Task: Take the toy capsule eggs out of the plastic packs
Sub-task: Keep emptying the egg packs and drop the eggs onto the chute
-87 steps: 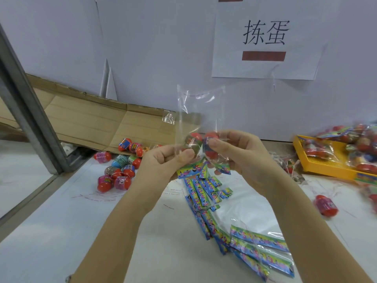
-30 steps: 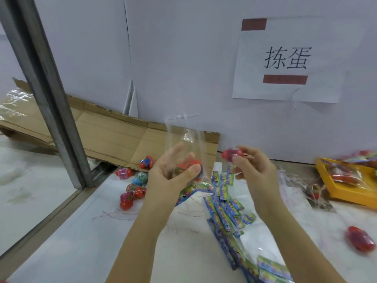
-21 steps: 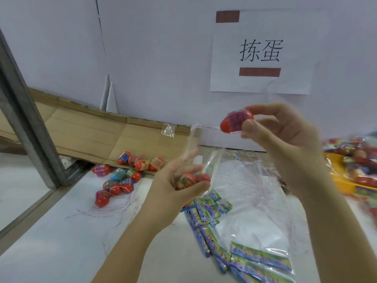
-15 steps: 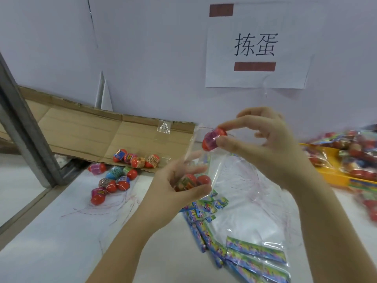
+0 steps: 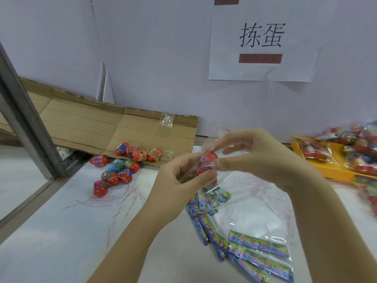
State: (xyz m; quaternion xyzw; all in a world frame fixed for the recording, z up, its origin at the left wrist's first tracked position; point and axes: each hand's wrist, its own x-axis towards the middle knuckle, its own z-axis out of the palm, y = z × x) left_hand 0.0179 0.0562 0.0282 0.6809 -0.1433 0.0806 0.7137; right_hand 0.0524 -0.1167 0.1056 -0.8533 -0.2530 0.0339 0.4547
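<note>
Head view: left hand (image 5: 181, 184) curls round a clear plastic pack (image 5: 207, 145). The right hand (image 5: 263, 158), touching it, pinches a red toy capsule egg (image 5: 207, 160) at the pack's mouth. Above them, a wall sign (image 5: 263, 37) reads "拣蛋".

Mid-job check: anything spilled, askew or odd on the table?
Filled packs overflow the front edge of the yellow tray onto the table, far right. Loose eggs lie scattered by the cardboard, left; red scribbles mark the table. Nothing looks damaged.

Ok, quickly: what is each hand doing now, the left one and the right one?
Left hand: grips the clear plastic pack.
Right hand: pinches a red capsule egg.
</note>
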